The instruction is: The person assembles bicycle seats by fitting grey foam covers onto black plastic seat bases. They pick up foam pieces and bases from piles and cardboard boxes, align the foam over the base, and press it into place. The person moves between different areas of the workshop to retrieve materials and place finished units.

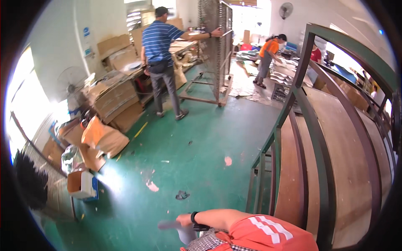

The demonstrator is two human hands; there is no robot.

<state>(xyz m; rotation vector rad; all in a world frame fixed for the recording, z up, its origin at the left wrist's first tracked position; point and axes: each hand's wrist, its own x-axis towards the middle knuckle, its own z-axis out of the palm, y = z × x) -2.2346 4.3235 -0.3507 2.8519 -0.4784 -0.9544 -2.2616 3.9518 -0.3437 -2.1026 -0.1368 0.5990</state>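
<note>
At the lower edge my right hand (183, 219) reaches leftward from an orange sleeve with white stripes, a dark band on its wrist. Its fingers look closed on a grey flat piece (168, 225), smeared by motion, whose kind I cannot make out. Just below hangs a paler grey shape (186, 235), beside the checked cloth (205, 242) at my front. My left hand is out of view.
Right stands a green metal frame rack (322, 167) with wooden boards. A person in a striped shirt (161, 39) grips a tall wheeled rack (215, 50) ahead. Another person (268, 52) bends over a far table. Left are a bag (104, 136), a small box (81, 185) and a fan (72, 88).
</note>
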